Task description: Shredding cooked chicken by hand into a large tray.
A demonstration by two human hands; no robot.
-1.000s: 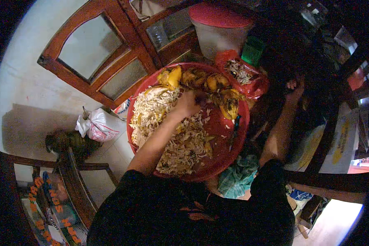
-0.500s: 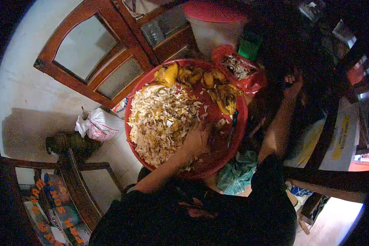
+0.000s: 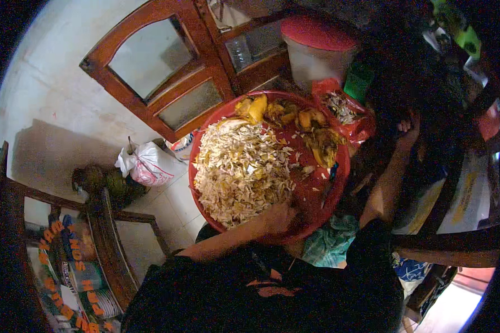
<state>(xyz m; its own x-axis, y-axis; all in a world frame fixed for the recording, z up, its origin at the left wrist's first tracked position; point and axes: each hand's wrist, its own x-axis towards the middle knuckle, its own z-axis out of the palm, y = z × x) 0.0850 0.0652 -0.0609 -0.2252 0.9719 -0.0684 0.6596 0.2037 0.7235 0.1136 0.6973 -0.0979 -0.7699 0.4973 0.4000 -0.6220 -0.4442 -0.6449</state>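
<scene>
A large red round basin [image 3: 345, 166] lies before me. Pale shredded meat [image 3: 241, 172], which looks like chicken, is heaped over its left and middle. Yellow-brown cooked poultry pieces [image 3: 319, 141] line its far and right rim. My left hand [image 3: 283, 215] is low inside the basin by the near right edge of the heap; it is blurred, and its fingers cannot be made out. Off to the right of the basin, my right hand [image 3: 410, 126] is raised in deep shade, its fingers partly bent. Whether anything is in it is too dark to tell.
Beyond the basin's far right rim sits a red plastic bag [image 3: 361, 130] with scraps, beside a green basket [image 3: 359, 81] and a red-lidded tub [image 3: 319, 55]. A green cloth [image 3: 333, 241] lies near my right arm. Left are a white bag [image 3: 150, 164] and a wooden-framed cabinet door [image 3: 150, 55].
The whole view has shifted, so the basin appears further right and lower. My left hand has moved toward me, to the near part of the basin. The right hand stays beside the basin.
</scene>
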